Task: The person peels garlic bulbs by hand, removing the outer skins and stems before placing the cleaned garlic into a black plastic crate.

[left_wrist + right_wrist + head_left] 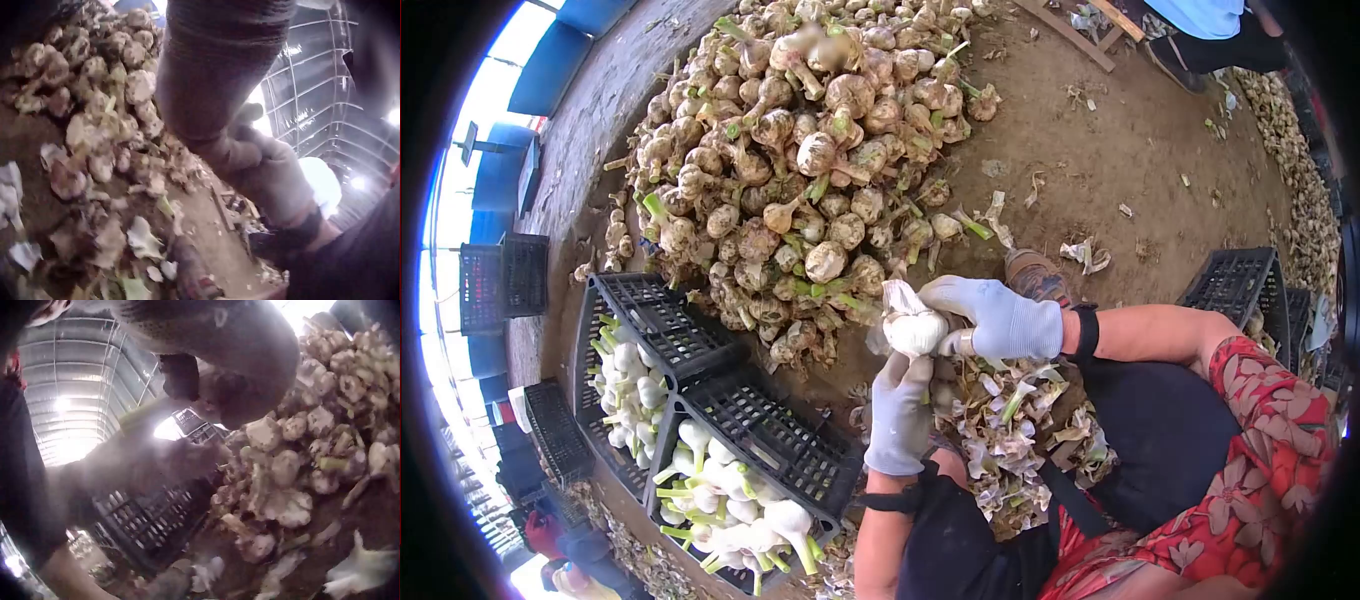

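Note:
In the head view a white garlic bulb with loosened papery skin is held between two gloved hands. My left hand grips the bulb from the near side, fingertips at its base. On the other side my right hand pinches it, with the thumb along its edge and fingers by the loose skin. A greenish stem shows between the hands in the right wrist view. Both wrist views are mostly blocked by the gloves, and the bulb is hidden in the left wrist view.
A heap of unpeeled garlic lies ahead. Black crates at the left hold white trimmed bulbs. Peeled skins cover the lap area. Another black crate stands at the right, and another person's leg is at upper right.

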The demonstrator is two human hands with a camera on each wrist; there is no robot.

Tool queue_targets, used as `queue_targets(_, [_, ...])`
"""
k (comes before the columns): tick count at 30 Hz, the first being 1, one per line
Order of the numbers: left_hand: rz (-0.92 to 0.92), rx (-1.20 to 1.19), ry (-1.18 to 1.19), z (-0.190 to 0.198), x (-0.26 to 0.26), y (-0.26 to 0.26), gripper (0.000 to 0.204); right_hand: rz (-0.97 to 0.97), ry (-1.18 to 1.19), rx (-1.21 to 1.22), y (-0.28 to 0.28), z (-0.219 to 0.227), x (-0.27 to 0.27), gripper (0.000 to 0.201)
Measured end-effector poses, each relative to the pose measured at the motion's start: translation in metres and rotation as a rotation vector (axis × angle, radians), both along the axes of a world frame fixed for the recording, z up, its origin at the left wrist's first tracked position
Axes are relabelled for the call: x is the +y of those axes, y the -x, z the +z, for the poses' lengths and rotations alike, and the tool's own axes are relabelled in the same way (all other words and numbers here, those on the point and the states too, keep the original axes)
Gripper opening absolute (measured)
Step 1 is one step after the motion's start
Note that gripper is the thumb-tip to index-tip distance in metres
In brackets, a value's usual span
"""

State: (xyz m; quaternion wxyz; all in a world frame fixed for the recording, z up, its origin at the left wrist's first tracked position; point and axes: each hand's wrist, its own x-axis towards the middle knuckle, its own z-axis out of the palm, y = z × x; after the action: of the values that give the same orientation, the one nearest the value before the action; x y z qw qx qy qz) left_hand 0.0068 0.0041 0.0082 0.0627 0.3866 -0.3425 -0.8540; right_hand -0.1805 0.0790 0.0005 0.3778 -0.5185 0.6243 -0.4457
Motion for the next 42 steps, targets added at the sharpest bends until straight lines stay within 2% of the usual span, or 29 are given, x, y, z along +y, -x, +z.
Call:
queue_targets(3, [-0.081,-0.171,0.148,0.006,-0.001,-0.001,0.037,0.036,-0.018,0.034,0.009,0.000,-0.003,0.043])
queue_targets(4, [-0.110,-0.230,0.198,0.009,-0.001,0.001,0.035,-0.027,0.037,-0.025,0.006,0.002,-0.004,0.032])
queue_targets(7, [-0.079,-0.159,0.497,-0.006,0.001,-0.001,0.030,-0.108,-0.270,-0.663,0.009,-0.011,-0.006,0.029])
queue_targets(8, [-0.110,-0.233,0.439,0.006,0.000,0.001,0.028,-0.144,-0.308,-0.751,0.009,-0.016,-0.008,0.023])
queue_targets(11, [-0.225,-0.318,0.348,0.021,-0.001,0.003,0.030,-0.118,-0.367,-0.623,0.016,-0.018,-0.006,0.019])
queue_targets(12, [-0.290,-0.398,0.318,0.028,-0.001,0.007,0.033,-0.175,-0.374,-0.607,0.020,-0.022,-0.005,0.017])
queue_targets(14, [-0.302,-0.257,0.432,0.018,0.005,0.003,0.033,-0.473,-0.319,-0.531,0.045,-0.044,-0.009,0.024])
queue_targets(15, [-0.303,-0.184,0.491,0.011,0.009,0.001,0.033,-0.689,-0.348,-0.587,0.059,-0.047,-0.013,0.030])
queue_targets(16, [-0.282,-0.136,0.575,0.001,0.012,-0.003,0.035,-0.625,-0.301,-0.243,0.066,-0.049,-0.011,0.036])
queue_targets(18, [-0.341,-0.247,0.598,0.018,0.007,0.002,0.034,-0.466,-0.194,0.428,0.072,-0.041,-0.007,0.048])
queue_targets(19, [-0.371,-0.302,0.609,0.024,0.005,0.005,0.033,-0.384,-0.123,0.479,0.059,-0.037,-0.003,0.055])
queue_targets(22, [-0.399,-0.426,0.514,0.016,0.002,0.002,0.033,0.036,-0.044,0.360,0.025,-0.001,0.003,0.060])
queue_targets(23, [-0.418,-0.450,0.607,0.013,0.002,0.000,0.032,0.151,-0.040,0.337,0.015,0.011,0.004,0.063])
queue_targets(25, [-0.460,-0.492,0.798,0.009,0.001,-0.002,0.029,0.219,-0.026,0.293,0.006,0.007,0.002,0.069])
queue_targets(27, [-0.384,-0.437,0.777,0.018,0.000,0.000,0.029,0.278,-0.109,0.203,0.010,0.017,-0.002,0.071])
queue_targets(28, [-0.355,-0.404,0.759,0.018,0.000,0.001,0.029,0.292,-0.059,0.160,0.011,0.008,-0.003,0.073])
queue_targets(31, [-0.372,-0.348,0.722,0.016,0.002,0.003,0.031,0.352,-0.108,0.321,0.006,0.012,-0.003,0.072])
queue_targets(32, [-0.383,-0.320,0.714,0.015,0.002,0.003,0.032,0.319,-0.112,0.369,0.002,0.009,-0.004,0.060])
queue_targets(35, [-0.476,-0.343,0.818,0.015,0.005,0.001,0.036,0.340,-0.165,0.139,0.012,-0.005,-0.013,0.041])
queue_targets(36, [-0.517,-0.368,0.874,0.016,0.006,0.000,0.037,0.235,-0.358,-0.154,0.014,-0.006,-0.016,0.025])
queue_targets(37, [-0.511,-0.356,0.880,0.016,0.006,-0.001,0.038,0.253,-0.490,-0.402,0.020,-0.006,-0.020,0.023])
queue_targets(39, [-0.498,-0.332,0.893,0.016,0.006,-0.002,0.039,0.187,-0.693,-0.516,0.021,-0.005,-0.024,0.029])
queue_targets(40, [-0.488,-0.305,0.997,0.012,0.006,-0.004,0.041,0.155,-0.674,-0.545,0.021,-0.002,-0.024,0.030])
queue_targets(42, [-0.470,-0.389,1.019,0.018,0.005,-0.003,0.042,0.090,-0.632,-0.599,0.018,0.005,-0.023,0.033])
